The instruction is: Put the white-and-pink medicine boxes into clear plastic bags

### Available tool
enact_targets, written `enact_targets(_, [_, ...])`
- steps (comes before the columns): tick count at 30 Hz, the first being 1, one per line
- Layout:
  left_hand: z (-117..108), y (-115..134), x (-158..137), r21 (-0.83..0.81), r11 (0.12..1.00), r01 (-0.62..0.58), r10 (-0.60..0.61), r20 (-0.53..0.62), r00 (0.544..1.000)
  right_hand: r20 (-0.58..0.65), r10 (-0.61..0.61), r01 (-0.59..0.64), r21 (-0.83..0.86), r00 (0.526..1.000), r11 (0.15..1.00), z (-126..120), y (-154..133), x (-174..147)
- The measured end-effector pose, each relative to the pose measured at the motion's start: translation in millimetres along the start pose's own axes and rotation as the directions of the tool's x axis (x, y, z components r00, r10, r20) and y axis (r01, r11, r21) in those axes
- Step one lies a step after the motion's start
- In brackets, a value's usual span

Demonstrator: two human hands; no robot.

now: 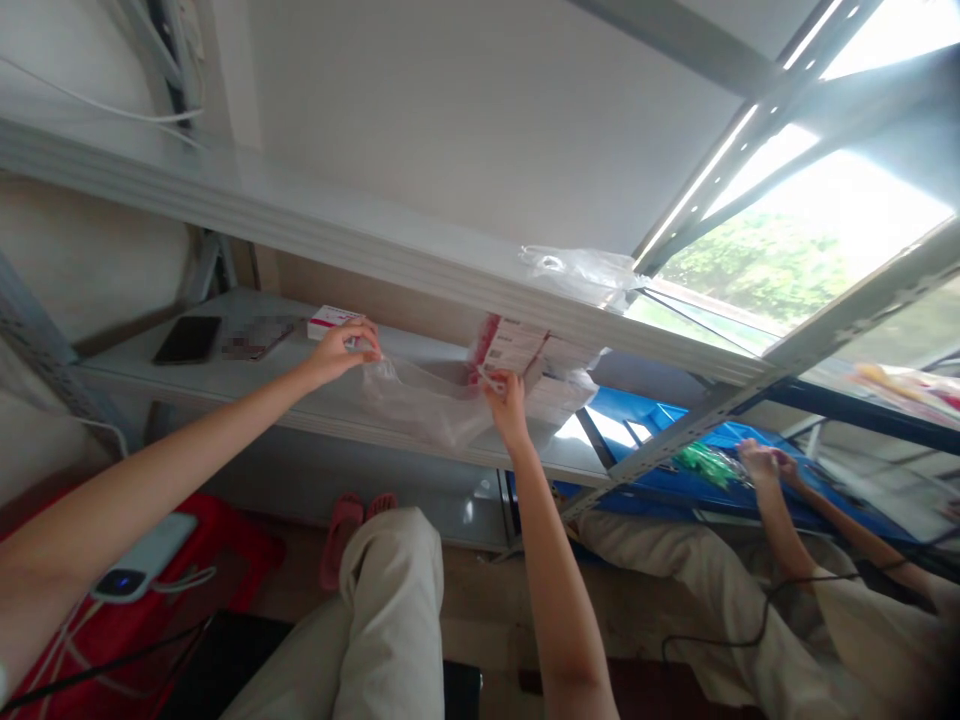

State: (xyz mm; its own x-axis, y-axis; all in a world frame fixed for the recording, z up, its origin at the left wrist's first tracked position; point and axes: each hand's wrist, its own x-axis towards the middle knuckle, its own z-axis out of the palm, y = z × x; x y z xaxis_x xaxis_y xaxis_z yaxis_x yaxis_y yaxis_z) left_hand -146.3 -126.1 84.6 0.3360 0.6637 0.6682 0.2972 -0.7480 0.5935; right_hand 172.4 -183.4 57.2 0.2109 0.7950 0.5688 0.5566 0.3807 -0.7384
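Observation:
A clear plastic bag [439,408] is stretched between my two hands, hanging over the front of the lower shelf. My left hand [343,350] pinches one end of it, close to a small white and pink box [330,317] on the shelf. With its fingers closed, my right hand [508,402] grips the other end. Just behind that hand lie several white and pink boxes [517,345], partly covered by clear plastic. My right fingers hide part of the nearest box.
A dark phone [187,340] and a printed packet [259,338] lie on the lower shelf [315,395]. Above runs the upper shelf's edge [375,265], with crumpled clear plastic [577,270] on it. A red stool [232,540] holds a white device [146,560]. Another person's hands [761,460] work at right.

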Motion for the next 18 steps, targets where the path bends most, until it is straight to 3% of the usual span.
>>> enact_targets(4, [16,3,3,-0.031,0.999,0.011,-0.013,-0.065,0.998,-0.01,-0.265,0.245,-0.357,0.964,0.902,-16,-52,-26])
enact_targets(6, [23,6,3,-0.09,0.996,0.022,-0.025,-0.031,0.999,0.024,-0.337,0.325,-0.332,0.941,0.886,-15,-75,-39])
enact_targets(9, [31,11,5,-0.147,0.989,0.032,-0.027,0.039,0.999,0.147,-0.334,0.348,-0.083,0.931,0.934,4,-90,-44])
enact_targets(11, [33,15,7,-0.142,0.989,0.026,-0.017,0.064,0.998,0.26,-0.247,0.234,0.078,0.933,0.969,23,-85,-38])
enact_targets(13, [32,17,8,-0.11,0.994,0.02,-0.012,0.069,0.998,0.424,-0.049,-0.025,0.167,0.904,0.986,41,-76,-29])
enact_targets(15, [29,17,9,-0.077,0.997,0.011,-0.007,0.056,0.998,0.598,0.125,-0.264,0.151,0.792,0.953,54,-68,-22])
enact_targets(18, [25,15,8,-0.066,0.998,-0.004,0.007,0.038,0.999,0.794,0.14,-0.375,0.116,0.591,0.92,64,-64,-17])
